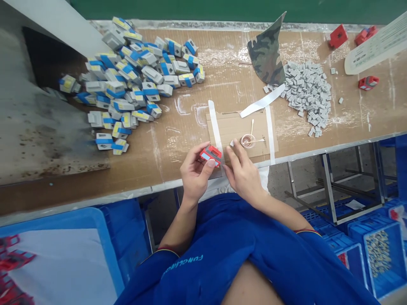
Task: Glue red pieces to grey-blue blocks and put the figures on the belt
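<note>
The left hand (194, 173) grips a red plastic block (211, 155) between thumb and fingers; just beside it, the half-curled right hand (243, 173) reaches a small grey piece (232, 144), whether held I cannot tell; a small round dish (247, 141) sits near it.

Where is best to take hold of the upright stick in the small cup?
Grip the upright stick high on its shaft, coming from above: it leans up out of the cup, so that part stands free of the rim.
</note>
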The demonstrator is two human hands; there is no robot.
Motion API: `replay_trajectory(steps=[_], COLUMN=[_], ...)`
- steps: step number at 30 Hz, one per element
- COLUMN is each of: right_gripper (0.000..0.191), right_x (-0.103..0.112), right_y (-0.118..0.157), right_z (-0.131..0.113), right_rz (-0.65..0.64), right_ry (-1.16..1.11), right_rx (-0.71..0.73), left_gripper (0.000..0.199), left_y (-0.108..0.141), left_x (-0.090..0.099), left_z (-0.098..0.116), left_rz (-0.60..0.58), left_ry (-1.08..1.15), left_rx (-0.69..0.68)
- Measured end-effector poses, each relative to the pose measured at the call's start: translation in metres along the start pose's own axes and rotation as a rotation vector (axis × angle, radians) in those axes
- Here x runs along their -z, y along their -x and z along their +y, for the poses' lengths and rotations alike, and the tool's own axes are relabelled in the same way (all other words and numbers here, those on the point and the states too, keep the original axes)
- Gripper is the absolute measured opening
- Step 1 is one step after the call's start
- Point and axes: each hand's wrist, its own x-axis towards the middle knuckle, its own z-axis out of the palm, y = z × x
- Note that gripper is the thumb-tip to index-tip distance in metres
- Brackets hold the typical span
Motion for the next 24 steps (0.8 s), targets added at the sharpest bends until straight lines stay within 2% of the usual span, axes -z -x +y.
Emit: replay_trajectory(steps=[3, 7, 11, 15, 19, 24], right_gripper=[0.049, 0.043, 0.031, 0.026, 0.038, 0.027], right_x=[-0.003, 0.001, 0.004, -0.001, -0.013, -0.024], right_y=[-0.002, -0.002, 0.003, 0.002, -0.012, -0.025], right_z=[-0.005, -0.001, 0.005, 0.001, -0.013, -0.025], right_rz=[-0.037, -0.059, 0.03, 0.116, 0.163, 0.065], right_ry=[0.058, 0.005, -0.13, -0.22, -0.066, 0.049], right_rx=[-0.033, 0.019, 0.088, -0.022, -0.139, -0.199], left_gripper=[0.047, 0.044, 0.041, 0.043, 0.047, 0.045], left_y=[0.001, -0.002, -0.01, -0.014, -0.012, -0.011], left_x=[0.002, 0.005, 0.016, 0.029, 0.033, 0.034], left_z=[0.002, 0.006, 0.015, 0.02, 0.02, 0.019], left_rz=[-0.02, -0.025, -0.093, -0.107, -0.102, -0.114], left_ry=[-0.003, 0.027, -0.011, -0.052, -0.044, -0.048], left_rx=[0.013, 0.003, 0.053, 0.088, 0.113, 0.085])
